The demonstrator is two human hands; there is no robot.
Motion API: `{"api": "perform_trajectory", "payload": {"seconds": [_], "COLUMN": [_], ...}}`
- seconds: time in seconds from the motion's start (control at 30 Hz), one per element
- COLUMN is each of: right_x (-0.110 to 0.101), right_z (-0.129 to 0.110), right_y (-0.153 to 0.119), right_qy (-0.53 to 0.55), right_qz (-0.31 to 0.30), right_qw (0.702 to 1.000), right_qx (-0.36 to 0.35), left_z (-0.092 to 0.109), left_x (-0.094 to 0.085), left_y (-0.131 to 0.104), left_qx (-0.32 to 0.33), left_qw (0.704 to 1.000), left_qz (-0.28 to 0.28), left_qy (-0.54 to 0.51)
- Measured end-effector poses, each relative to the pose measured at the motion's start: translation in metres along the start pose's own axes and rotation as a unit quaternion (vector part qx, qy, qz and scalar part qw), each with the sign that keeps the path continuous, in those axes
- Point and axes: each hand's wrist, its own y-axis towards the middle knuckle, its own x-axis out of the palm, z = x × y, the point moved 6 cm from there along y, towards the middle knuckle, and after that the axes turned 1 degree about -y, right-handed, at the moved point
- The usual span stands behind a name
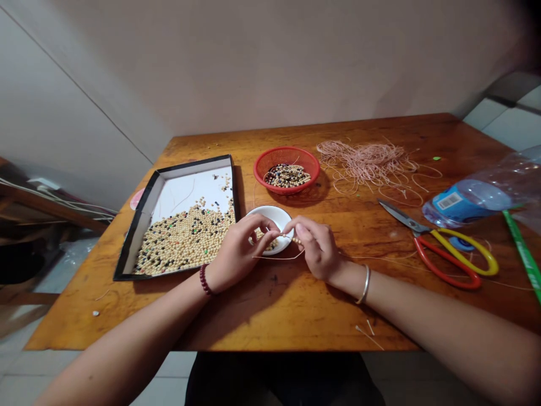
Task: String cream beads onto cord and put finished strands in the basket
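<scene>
Over a small white bowl (278, 213), my left hand (240, 248) and my right hand (318, 248) meet with their fingertips close together. Both pinch a thin pale cord (279, 258), which loops below the fingers and runs off to the right past my right wrist. A few light beads (297, 241) show on the cord by the right fingers. More pale beads lie in the bowl, partly hidden by my left hand. Left of it, a black-edged shallow box (236, 192) holds a great many cream, black and coloured beads.
Behind the bowl stands a red plastic basket (262, 160) of mixed beads. A tangled heap of pinkish cord (369, 160) lies at the back right. Scissors (416, 228) with red and yellow handles rest near a plastic bottle (460, 200) and a green strip (522, 254).
</scene>
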Motion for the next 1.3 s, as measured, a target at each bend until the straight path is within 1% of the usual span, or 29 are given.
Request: {"api": "perform_trajectory", "payload": {"seconds": [0.13,0.27,0.37,0.57,0.63,0.7,0.77,0.83,0.9,0.93,1.03,1.17,1.3], "right_x": [0.0,0.005,0.008,0.006,0.005,0.004,0.004,0.004,0.004,0.004,0.004,0.003,0.004], "right_z": [0.004,0.005,0.004,-0.003,-0.003,-0.003,-0.003,-0.003,-0.003,-0.002,0.0,0.004,-0.001], "right_y": [0.0,0.002,0.003,0.003,0.002,0.002,0.002,0.002,0.003,0.003,0.004,0.003,0.002], "right_qy": [0.03,0.046,0.035,0.002,-0.011,-0.029,-0.044,-0.051,-0.056,-0.058,-0.055,-0.044,-0.053], "right_qz": [0.013,-0.015,-0.021,-0.002,0.003,0.001,-0.005,-0.009,-0.012,-0.014,-0.014,-0.004,-0.01], "right_qw": [0.999,0.999,0.999,1.0,1.0,1.0,0.999,0.999,0.998,0.998,0.998,0.998,0.998], "right_qx": [0.017,0.023,0.029,0.009,0.009,0.008,0.006,0.006,0.011,0.013,0.027,0.05,0.032], "left_z": [0.001,0.002,0.002,0.005,0.004,0.001,-0.002,-0.004,-0.006,-0.006,-0.005,-0.003,0.001], "left_x": [-0.001,-0.003,-0.004,-0.005,-0.007,-0.01,-0.01,-0.007,-0.003,-0.002,0.001,0.006,0.006], "left_y": [0.001,0.001,0.001,0.001,0.0,-0.001,-0.002,-0.002,-0.002,-0.003,-0.004,-0.004,-0.003], "left_qx": [0.004,0.012,0.019,0.036,0.024,-0.004,-0.024,-0.025,-0.022,-0.022,-0.018,0.005,0.02], "left_qw": [1.0,1.0,0.999,0.997,0.994,0.987,0.974,0.962,0.954,0.951,0.938,0.927,0.925], "left_qz": [0.009,0.026,0.037,0.048,0.065,0.083,0.063,0.012,-0.037,-0.051,-0.076,-0.11,-0.141], "left_qy": [0.002,0.011,0.022,0.055,0.084,0.14,0.214,0.27,0.296,0.305,0.338,0.358,0.352]}}
